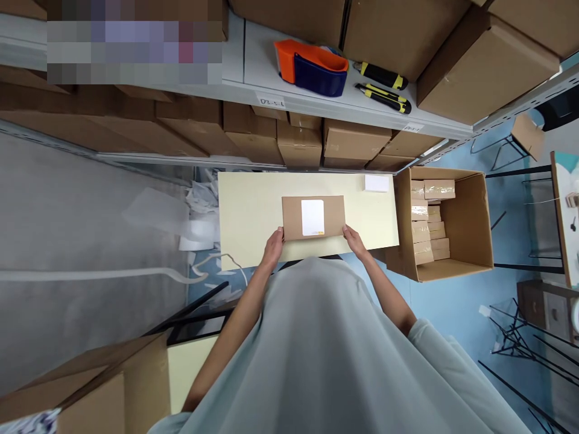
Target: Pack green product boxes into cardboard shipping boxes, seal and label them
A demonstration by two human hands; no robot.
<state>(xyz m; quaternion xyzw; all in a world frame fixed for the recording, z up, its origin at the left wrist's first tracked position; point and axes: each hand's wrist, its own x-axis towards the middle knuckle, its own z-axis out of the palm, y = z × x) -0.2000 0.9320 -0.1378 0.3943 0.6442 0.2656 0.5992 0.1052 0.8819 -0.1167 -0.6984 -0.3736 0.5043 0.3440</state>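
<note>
Both hands reach forward: left hand (274,245), right hand (354,239) grip small box (294,218) ends.

Brown box (313,217) with white label (312,217), cream table (253,211), orange-blue tape dispenser (310,67)

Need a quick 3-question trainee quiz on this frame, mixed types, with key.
1. True or false: the left hand and right hand both grip the labelled box on the table.
2. The tape dispenser lies on: A) the table B) the shelf C) the floor.
3. Fill in: the open carton stands to the person's ____.
Key: 1 true; 2 B; 3 right.
</note>
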